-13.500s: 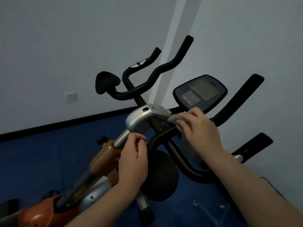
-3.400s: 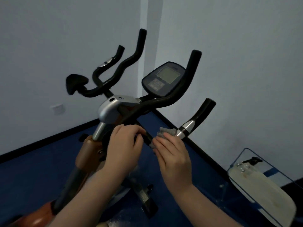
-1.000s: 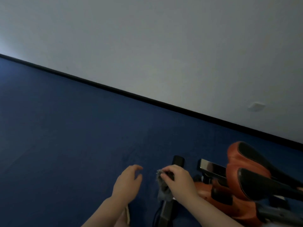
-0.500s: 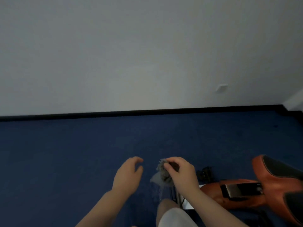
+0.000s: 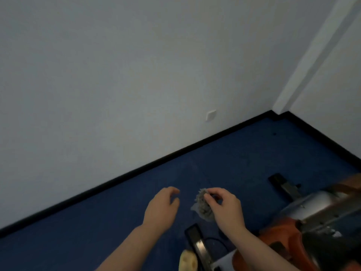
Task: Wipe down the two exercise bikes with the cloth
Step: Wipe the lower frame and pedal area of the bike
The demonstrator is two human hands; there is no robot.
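My right hand (image 5: 226,209) pinches a crumpled grey cloth (image 5: 203,206) in front of me, above the blue floor. My left hand (image 5: 162,208) hovers just left of the cloth, fingers loosely curled and apart, holding nothing. The lower body of an orange and silver exercise bike (image 5: 304,222) fills the bottom right corner; only its casing and frame show, while handlebars and seat are out of view. Neither hand touches the bike.
A black base bar (image 5: 199,245) of the bike lies on the blue carpet (image 5: 97,231) below my right hand, another foot bar (image 5: 281,184) further right. White walls with a black skirting meet in a corner (image 5: 273,112). A wall socket (image 5: 211,115) sits low.
The view has swung right, from the handlebars down to the floor and the bike's lower body. My right hand keeps the cloth; my left hand has let go of the bike and hangs free.
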